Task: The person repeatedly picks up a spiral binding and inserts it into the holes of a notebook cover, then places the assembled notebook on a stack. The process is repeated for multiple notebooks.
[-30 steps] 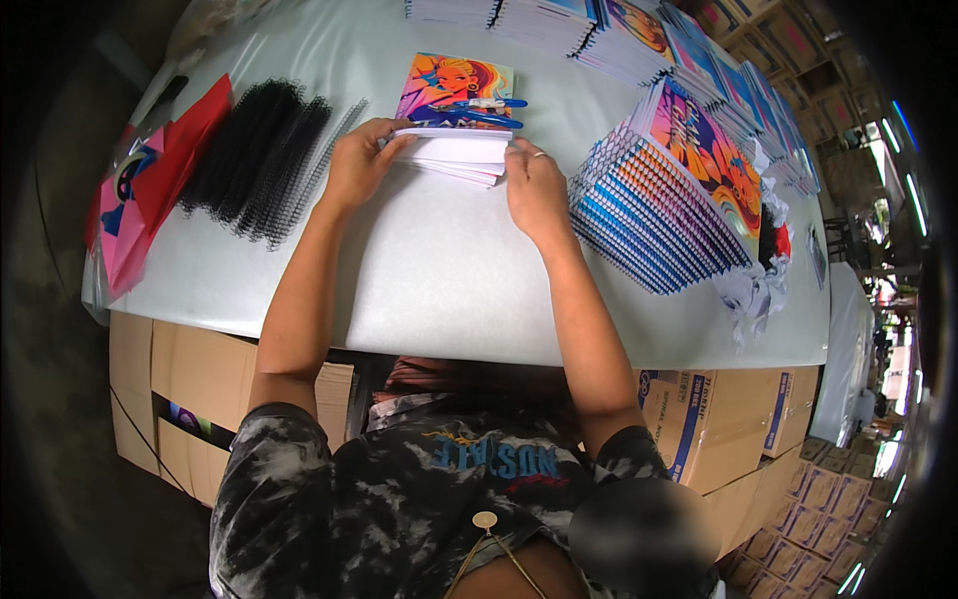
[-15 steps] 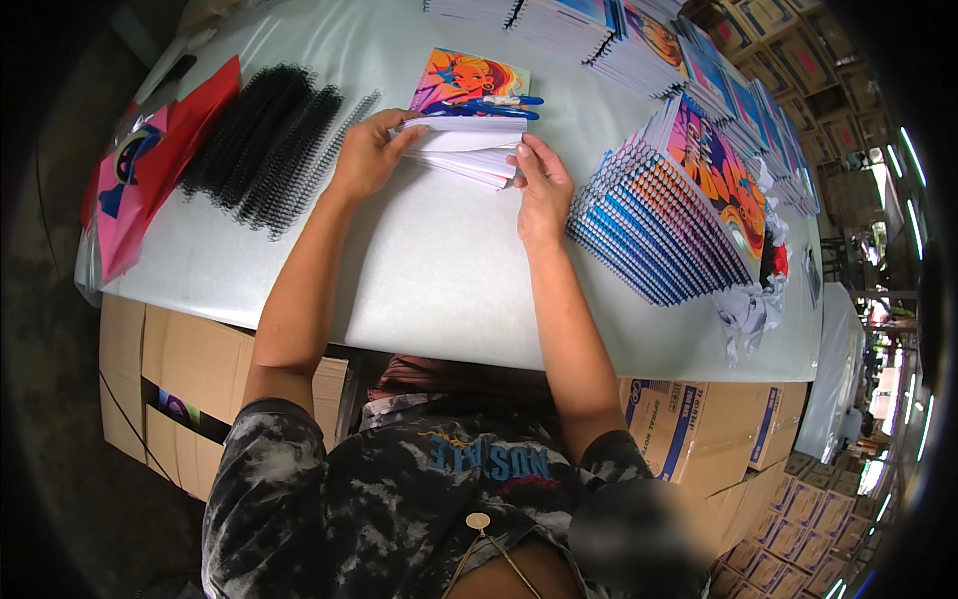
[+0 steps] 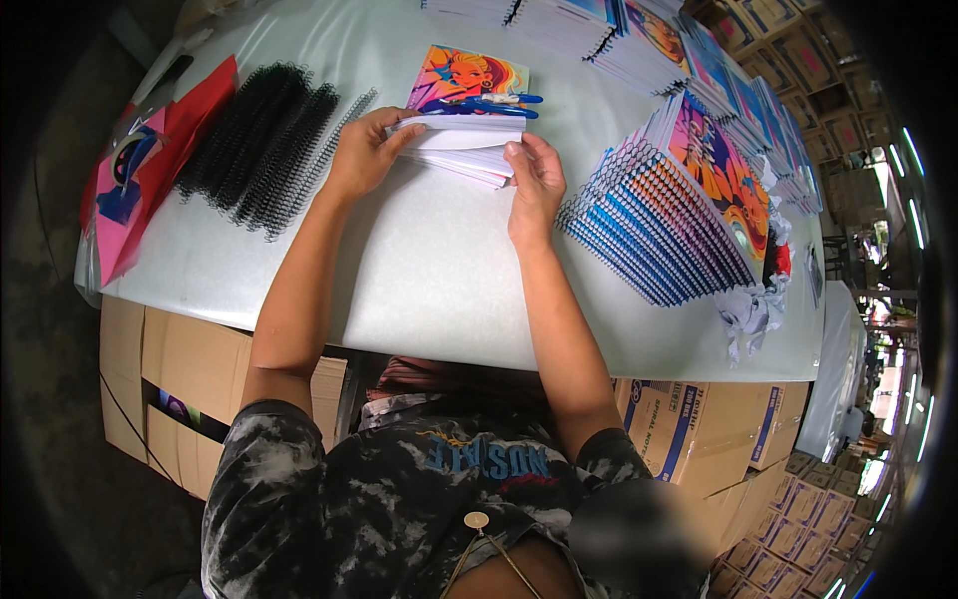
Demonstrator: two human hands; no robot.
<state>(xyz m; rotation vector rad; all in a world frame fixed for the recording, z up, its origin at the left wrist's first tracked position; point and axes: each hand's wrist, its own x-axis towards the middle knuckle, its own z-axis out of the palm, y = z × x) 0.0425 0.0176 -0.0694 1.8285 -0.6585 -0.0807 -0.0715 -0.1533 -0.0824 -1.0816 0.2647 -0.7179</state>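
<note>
A loose stack of white paper sheets (image 3: 464,150) lies at the middle of the table, some of its sheets lifted and fanned apart. My left hand (image 3: 371,150) is closed on the stack's left end, thumb on top. At the right end my right hand (image 3: 536,180) pinches the sheets between thumb and fingers. Just beyond the paper is a colourful notebook cover (image 3: 469,75) with a drawn figure. Blue-handled pliers (image 3: 489,106) lie across that cover's near edge. Left of my left hand rests a pile of black spiral binding coils (image 3: 259,150).
A tall stack of spiral notebooks (image 3: 664,220) stands on the right, with crumpled paper (image 3: 753,314) beside it. More notebooks (image 3: 639,55) fill the far right. Red and pink sheets (image 3: 150,180) lie at the left edge. Cardboard boxes (image 3: 699,424) stand under the table (image 3: 429,290).
My right hand has shifted slightly left along the paper's right end, its thumb now laid further over the edge. My left hand keeps its hold almost unmoved.
</note>
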